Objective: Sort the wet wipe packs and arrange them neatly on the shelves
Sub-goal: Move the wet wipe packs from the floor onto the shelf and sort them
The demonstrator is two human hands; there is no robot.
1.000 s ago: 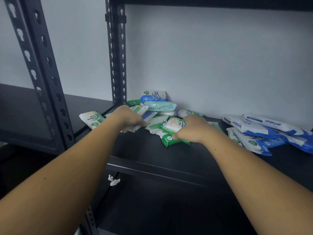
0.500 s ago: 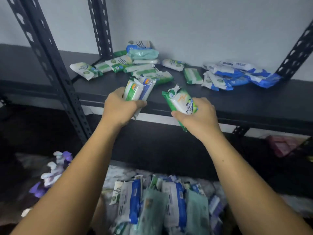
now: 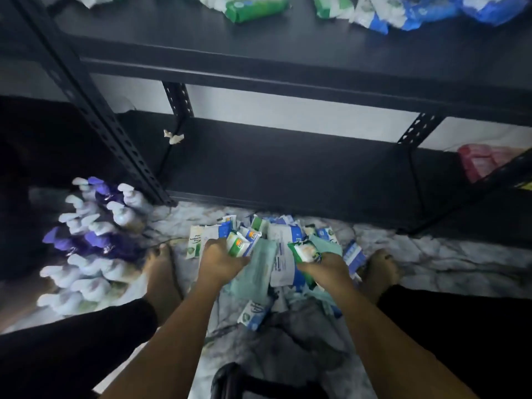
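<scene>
Item: left hand (image 3: 221, 262), curled round two small packs (image 3: 240, 245).
Item: right hand (image 3: 326, 267), gripping one green pack (image 3: 305, 252).
Location: both low over the floor pile (image 3: 283, 263); more packs lie on the upper shelf (image 3: 172, 36).
Risk, as I judge it: the wrappers look slick, so the left pair could slide apart and drop into the pile, mixing kinds. The bottles (image 3: 95, 234) nearby could be knocked over.

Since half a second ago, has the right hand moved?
Yes. The right hand went down, from the edge of the upper shelf to the pile on the floor, holding its green pack.
</scene>
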